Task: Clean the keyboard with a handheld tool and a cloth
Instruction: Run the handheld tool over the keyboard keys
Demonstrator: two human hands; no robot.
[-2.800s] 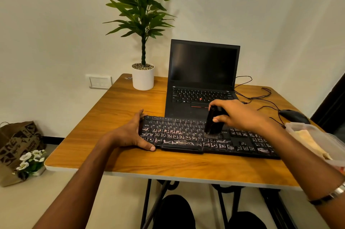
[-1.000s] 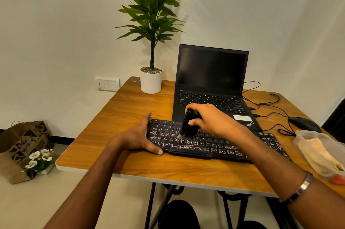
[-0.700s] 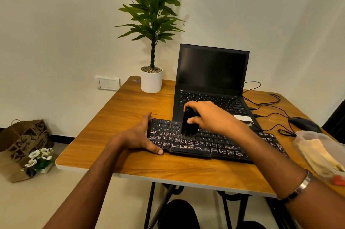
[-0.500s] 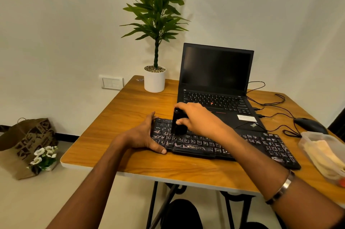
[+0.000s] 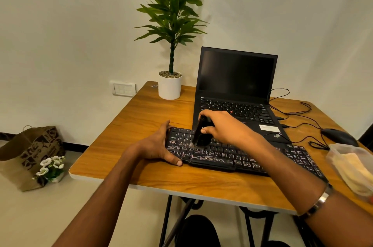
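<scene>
On the bench (image 5: pixel 141 117), the keyboard (image 5: pixel 238 156) lies at 6 o'clock, the laptop (image 5: pixel 236 93) directly behind it, the potted plant (image 5: pixel 170 85) at 11 o'clock, and the mouse (image 5: pixel 336 134) and container (image 5: pixel 351 168) at 3 o'clock.

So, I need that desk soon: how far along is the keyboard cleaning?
Midway at best. The right hand grips the black handheld brush, bristles on the left part of the black patterned keyboard, which the left hand steadies. The yellowish cloth lies in its clear plastic tub, so wiping remains.
</scene>
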